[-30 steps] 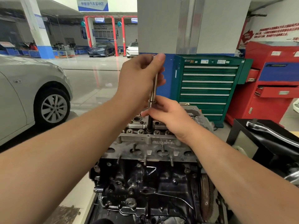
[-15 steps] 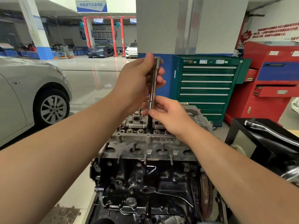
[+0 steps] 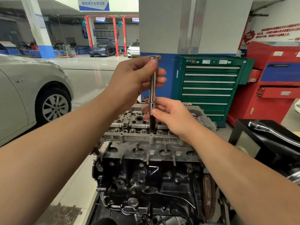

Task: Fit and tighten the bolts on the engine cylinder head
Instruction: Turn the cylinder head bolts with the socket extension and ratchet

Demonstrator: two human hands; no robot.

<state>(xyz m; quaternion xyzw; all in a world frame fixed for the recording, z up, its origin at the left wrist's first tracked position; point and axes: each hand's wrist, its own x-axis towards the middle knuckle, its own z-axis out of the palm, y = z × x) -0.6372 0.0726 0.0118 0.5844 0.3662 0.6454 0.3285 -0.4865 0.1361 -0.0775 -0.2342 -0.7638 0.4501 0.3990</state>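
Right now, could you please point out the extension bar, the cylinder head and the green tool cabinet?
extension bar (image 3: 152, 85): head view, bare chrome shaft between both hands.
cylinder head (image 3: 142, 138): head view, near top edge.
green tool cabinet (image 3: 209, 85): head view, drawer fronts.

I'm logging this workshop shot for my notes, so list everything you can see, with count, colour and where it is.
engine: one, black block, centre bottom
cylinder head: one, grey metal, on top of the engine
extension bar: one, silver, upright over the cylinder head
tool cabinet: one, green, right of centre
red cabinet: one, far right
ratchet handle: one, silver, on the black stand at right
cars: one silver near left, one dark and one white far back
hands: left grips the bar's top, right pinches its lower end
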